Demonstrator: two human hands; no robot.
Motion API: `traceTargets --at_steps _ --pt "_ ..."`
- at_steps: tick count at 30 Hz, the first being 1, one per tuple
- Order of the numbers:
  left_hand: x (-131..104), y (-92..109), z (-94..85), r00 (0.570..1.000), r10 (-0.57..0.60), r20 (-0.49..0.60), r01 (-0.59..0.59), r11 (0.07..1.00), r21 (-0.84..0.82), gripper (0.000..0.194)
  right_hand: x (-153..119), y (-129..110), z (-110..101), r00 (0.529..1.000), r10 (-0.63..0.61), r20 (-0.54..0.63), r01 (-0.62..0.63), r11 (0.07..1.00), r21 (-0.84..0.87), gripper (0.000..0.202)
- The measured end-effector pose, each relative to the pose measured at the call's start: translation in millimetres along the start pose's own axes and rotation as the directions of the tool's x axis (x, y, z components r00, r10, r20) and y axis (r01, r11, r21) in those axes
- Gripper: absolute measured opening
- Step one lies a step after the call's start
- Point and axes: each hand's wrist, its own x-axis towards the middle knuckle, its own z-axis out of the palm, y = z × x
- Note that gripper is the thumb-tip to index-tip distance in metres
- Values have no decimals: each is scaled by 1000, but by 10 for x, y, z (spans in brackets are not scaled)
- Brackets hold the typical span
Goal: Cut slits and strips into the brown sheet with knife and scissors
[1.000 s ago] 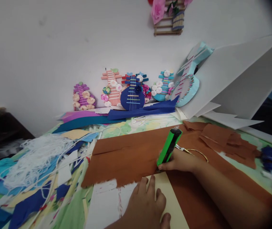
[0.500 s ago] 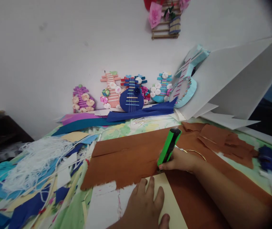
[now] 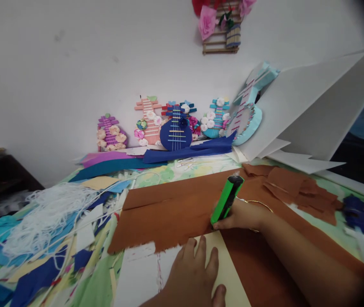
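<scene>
Table with green-and-yellow patterned cover (image 3: 95, 279), pale wall (image 3: 73, 76) behind; purple, peach, dark blue and turquoise lute-shaped crafts along it, beyond both hands. White string tangle (image 3: 52, 215) out past the left hand, on its outer side. Thick green-and-black marker (image 3: 226, 200) in right hand (image 3: 238, 215) — fingers closed round its lower part. Marker stands tilted, long axis steep, top leaning rightward, lower end down at the brown sheet (image 3: 166, 213), just beside the cream card's (image 3: 228, 264) top edge. Left hand (image 3: 190, 270) flat, fingers slightly spread — presses on the card, grips nothing.
</scene>
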Motion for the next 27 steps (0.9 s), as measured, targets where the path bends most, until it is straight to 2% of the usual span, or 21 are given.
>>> traceTargets --at_steps 6,14,21,27 --pt "7 7 -35 1000 -6 19 7 1000 -26 56 3 87 -4 997 24 -71 -23 1000 4 21" --pt "2 -1 20 1000 -1 -27 1 1000 -12 57 40 213 17 997 66 -42 -66 998 0 25" --pt "-4 -46 74 998 28 -49 -28 1000 2 58 47 201 10 999 37 3 -37 978 205 22" --pt "-5 -61 84 997 49 -61 -50 999 -8 58 47 187 30 997 62 -44 -51 973 224 27"
